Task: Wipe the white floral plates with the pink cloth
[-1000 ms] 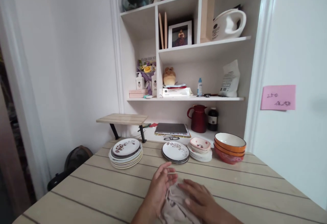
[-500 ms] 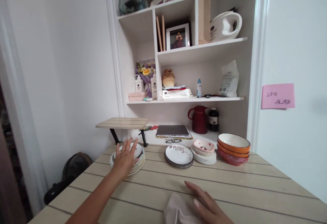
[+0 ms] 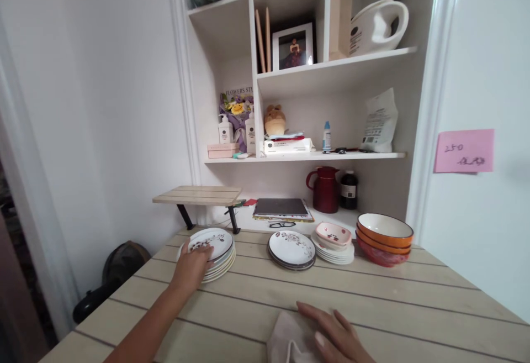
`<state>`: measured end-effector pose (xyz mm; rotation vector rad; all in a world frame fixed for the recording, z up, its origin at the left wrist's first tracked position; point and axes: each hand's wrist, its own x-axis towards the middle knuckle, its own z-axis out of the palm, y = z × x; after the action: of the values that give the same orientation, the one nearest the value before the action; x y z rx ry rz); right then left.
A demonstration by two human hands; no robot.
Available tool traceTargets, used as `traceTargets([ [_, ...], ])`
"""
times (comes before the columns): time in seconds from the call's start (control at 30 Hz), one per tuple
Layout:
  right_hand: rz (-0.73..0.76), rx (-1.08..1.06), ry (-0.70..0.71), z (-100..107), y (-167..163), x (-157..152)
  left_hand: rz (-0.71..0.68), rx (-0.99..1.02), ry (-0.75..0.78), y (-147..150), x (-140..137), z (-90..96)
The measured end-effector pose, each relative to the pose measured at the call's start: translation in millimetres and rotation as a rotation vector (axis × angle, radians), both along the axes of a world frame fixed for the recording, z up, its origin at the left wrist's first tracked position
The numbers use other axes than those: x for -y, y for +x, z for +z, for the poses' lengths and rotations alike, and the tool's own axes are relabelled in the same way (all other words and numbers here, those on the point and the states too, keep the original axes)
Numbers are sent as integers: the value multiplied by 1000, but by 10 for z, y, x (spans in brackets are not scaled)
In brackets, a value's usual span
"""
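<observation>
Left fingers point(image 3: 202, 252) are lying bent, plates point(image 3: 219, 238) beneath, perhaps for purchase, grip I can't tell; right fingers point(image 3: 317, 314) are resting parted, cloth point(image 3: 287, 335) beside.

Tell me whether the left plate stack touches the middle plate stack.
Apart: the head view shows tabletop between the left plate stack and the middle plate stack.

1. Hands, two: left hand point(image 3: 191, 267), right hand point(image 3: 336, 334).
2. Cloth point(image 3: 285, 340), one, beside the right hand.
3. Stacks, three: left plate stack point(image 3: 216, 241) at the left hand, middle plate stack point(image 3: 292, 248) between and beyond the hands, right plate stack point(image 3: 337, 256) beyond the right hand.
4. Nested bowl stack point(image 3: 384, 243), one, beyond and rightward of the right hand.
5. Thermos jug point(image 3: 326, 190), one, and dark bottle point(image 3: 348, 193), one, beyond the right hand.
6. Eyeglasses point(image 3: 282, 224), one pair, between and beyond the hands.
7. Pump bottles point(image 3: 225, 130), two, beyond the left hand.
</observation>
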<state>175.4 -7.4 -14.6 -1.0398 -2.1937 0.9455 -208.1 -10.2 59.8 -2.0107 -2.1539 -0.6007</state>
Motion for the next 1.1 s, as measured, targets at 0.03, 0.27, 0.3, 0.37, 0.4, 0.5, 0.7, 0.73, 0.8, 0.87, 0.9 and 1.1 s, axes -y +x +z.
traceTargets([
  [0.03, -20, -4, -17, 41, -3, 30, -5, -16, -3, -3, 10, 25],
  [0.27, 19, 26, -135, 225, 8, 131, -50, -43, 7, -72, 132, 202],
  [0.3, 19, 11, -143, 210, 5, 122, -64, -45, 13, -74, 158, 226],
  [0.37, 12, -39, -163, 165, -1, 97, -98, -53, 24, -55, 212, 268],
  [0.4, 2, -77, -178, 144, 0, 81, -117, -61, 31, -33, 238, 283],
  [0.5, -78, -283, -224, 115, 19, 15, -178, -84, 50, 90, 301, 300],
  [0.7, -227, -772, -314, 249, 36, -114, -624, -476, 466, 698, 265, 247],
  [0.73, -198, -871, -435, 279, 21, -115, -657, -544, 590, 858, 251, 227],
  [0.8, -72, -1059, -715, 327, -12, -98, -734, -581, 653, 1205, 238, 169],
  [0.87, 100, -1146, -949, 348, -27, -73, -770, -616, 741, 1539, 244, 84],
  [0.9, 160, -1178, -1036, 345, -22, -64, -811, -660, 728, 1683, 248, 34],
  [1.1, -100, -1315, -1193, 218, 124, -96, -883, -665, 738, 2082, 156, -134],
])
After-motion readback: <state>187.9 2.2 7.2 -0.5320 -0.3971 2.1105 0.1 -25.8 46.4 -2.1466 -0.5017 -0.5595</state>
